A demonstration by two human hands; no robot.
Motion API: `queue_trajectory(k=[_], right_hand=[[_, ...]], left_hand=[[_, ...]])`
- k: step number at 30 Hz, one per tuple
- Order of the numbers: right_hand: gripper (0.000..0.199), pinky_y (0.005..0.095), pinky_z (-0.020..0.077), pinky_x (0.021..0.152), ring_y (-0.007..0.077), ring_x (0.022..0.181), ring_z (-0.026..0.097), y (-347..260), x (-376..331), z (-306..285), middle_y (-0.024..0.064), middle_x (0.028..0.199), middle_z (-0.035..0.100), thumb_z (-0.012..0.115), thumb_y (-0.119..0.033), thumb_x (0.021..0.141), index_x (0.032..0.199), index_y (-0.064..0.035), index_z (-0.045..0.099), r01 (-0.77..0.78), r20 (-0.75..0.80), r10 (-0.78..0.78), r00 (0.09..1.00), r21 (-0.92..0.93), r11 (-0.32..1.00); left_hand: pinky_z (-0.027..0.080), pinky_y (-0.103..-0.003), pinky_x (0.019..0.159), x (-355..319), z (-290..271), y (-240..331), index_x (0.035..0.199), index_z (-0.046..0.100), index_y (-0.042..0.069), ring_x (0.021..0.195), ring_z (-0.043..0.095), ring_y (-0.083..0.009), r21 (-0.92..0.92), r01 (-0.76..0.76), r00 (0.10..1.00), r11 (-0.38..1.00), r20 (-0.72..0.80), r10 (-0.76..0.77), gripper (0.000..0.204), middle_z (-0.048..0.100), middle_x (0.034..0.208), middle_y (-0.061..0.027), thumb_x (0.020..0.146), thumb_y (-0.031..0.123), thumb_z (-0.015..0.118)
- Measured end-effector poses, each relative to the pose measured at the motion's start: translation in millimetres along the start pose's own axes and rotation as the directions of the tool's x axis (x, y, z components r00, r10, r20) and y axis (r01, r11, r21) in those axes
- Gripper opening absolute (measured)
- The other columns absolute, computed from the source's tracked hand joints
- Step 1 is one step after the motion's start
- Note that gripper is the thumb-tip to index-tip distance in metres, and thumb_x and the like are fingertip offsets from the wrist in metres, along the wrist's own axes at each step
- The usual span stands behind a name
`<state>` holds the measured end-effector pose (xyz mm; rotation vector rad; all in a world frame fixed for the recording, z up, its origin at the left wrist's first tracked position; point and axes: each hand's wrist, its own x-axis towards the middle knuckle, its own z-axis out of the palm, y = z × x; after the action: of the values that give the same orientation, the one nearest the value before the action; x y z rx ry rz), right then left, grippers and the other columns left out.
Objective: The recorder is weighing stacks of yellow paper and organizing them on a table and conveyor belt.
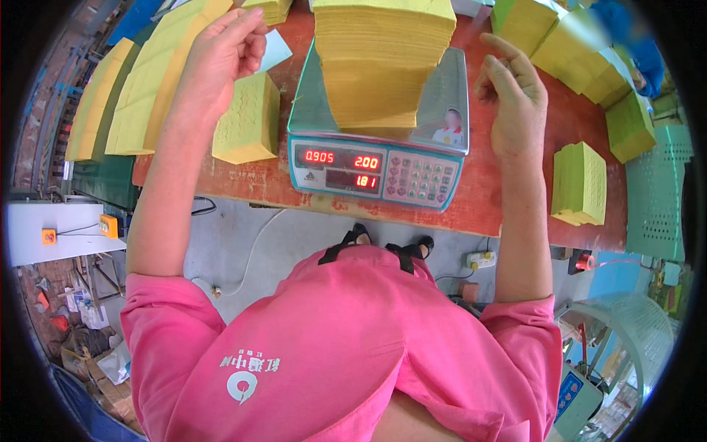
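Observation:
A tall stack of yellow paper sheets (379, 70) stands on the metal plate of a digital weighing scale (302, 110), whose red display is lit. To the left of the stack, my left hand (227, 55) is raised, its fingers loosely bent and apart from the sheets. A pale blue slip (275, 50) shows beside its fingers; it does not look gripped. My right hand (513, 96) hovers right of the scale, fingers bent and spread, holding nothing. Below my left hand, a smaller yellow paper stack (250, 118) rests on the red table (486, 188).
Long rows of yellow paper (166, 81) line the left side. More yellow blocks (574, 48) fill the far right, near a person's blue sleeve (641, 44). Another paper block (579, 183) sits by the right front edge. A power strip (481, 260) and cables lie below the table.

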<state>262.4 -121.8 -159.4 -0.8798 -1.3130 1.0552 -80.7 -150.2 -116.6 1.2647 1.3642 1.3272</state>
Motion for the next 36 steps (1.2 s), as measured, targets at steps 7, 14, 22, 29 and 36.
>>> queue_trajectory(k=[7, 14, 22, 29, 36], right_hand=[[0.033, 0.0313, 0.0484, 0.079, 0.0164, 0.093, 0.063, 63.2, 56.2, 17.3, 0.0067, 0.103, 0.066, 0.057, -0.023, 0.097, 0.123, -0.0021, 0.062, -0.189, -0.042, 0.194, 0.98, 0.108, 0.976], [0.059, 0.0323, 0.0425, 0.094, 0.0166, 0.105, 0.057, 101.8, 66.1, 60.5, 0.0078, 0.117, 0.064, 0.045, -0.051, 0.101, 0.125, 0.0007, 0.061, -0.327, 0.255, 0.267, 0.929, 0.229, 0.917], [0.046, 0.032, 0.0434, 0.095, 0.0202, 0.108, 0.057, 68.6, -19.0, 27.5, 0.0153, 0.111, 0.065, 0.047, -0.035, 0.102, 0.123, 0.004, 0.059, -0.13, 0.023, 0.133, 0.991, -0.115, 0.985], [0.034, 0.0355, 0.0509, 0.09, 0.0192, 0.105, 0.063, 77.2, -143.9, 15.9, 0.0096, 0.114, 0.066, 0.05, -0.028, 0.102, 0.118, -0.0006, 0.061, -0.645, 0.201, 0.613, 0.764, 0.225, 0.73], [0.051, 0.0341, 0.0486, 0.091, 0.0173, 0.109, 0.061, 95.1, -134.3, 51.3, 0.0066, 0.12, 0.063, 0.06, -0.04, 0.096, 0.13, -0.002, 0.053, -0.691, 0.429, 0.607, 0.669, 0.661, 0.295]], left_hand=[[0.047, -0.03, 0.083, 27.8, 44.7, 29.3, 0.121, 0.059, 0.008, 0.102, 0.061, -0.0165, -0.087, 0.054, 0.999, 0.995, 0.007, -0.053, 0.046, 0.065, 0.111, -0.0094, 0.095, 0.046, 0.06], [0.046, -0.031, 0.097, 35.5, 86.2, 43.4, 0.133, 0.055, 0.007, 0.115, 0.058, -0.0162, 0.008, 0.333, 0.916, 0.943, 0.236, -0.325, 0.058, 0.062, 0.126, -0.0067, 0.091, 0.048, 0.064], [0.053, -0.032, 0.093, 12.8, 63.9, 50.3, 0.133, 0.054, 0.003, 0.107, 0.066, -0.0168, 0.109, 0.521, 0.77, 0.846, 0.368, -0.521, 0.054, 0.065, 0.124, -0.0109, 0.092, 0.037, 0.062], [0.053, -0.035, 0.093, 35.2, 59.6, 27.6, 0.135, 0.051, 0.001, 0.108, 0.066, -0.0208, -0.016, 0.607, 0.728, 0.795, 0.412, -0.547, 0.05, 0.064, 0.125, -0.014, 0.097, 0.032, 0.056], [0.051, -0.037, 0.097, 16.6, 33.0, 2.8, 0.141, 0.045, 0.001, 0.115, 0.063, -0.0224, -0.091, 0.573, 0.734, 0.814, 0.498, -0.461, 0.052, 0.06, 0.132, -0.0121, 0.099, 0.03, 0.053]])
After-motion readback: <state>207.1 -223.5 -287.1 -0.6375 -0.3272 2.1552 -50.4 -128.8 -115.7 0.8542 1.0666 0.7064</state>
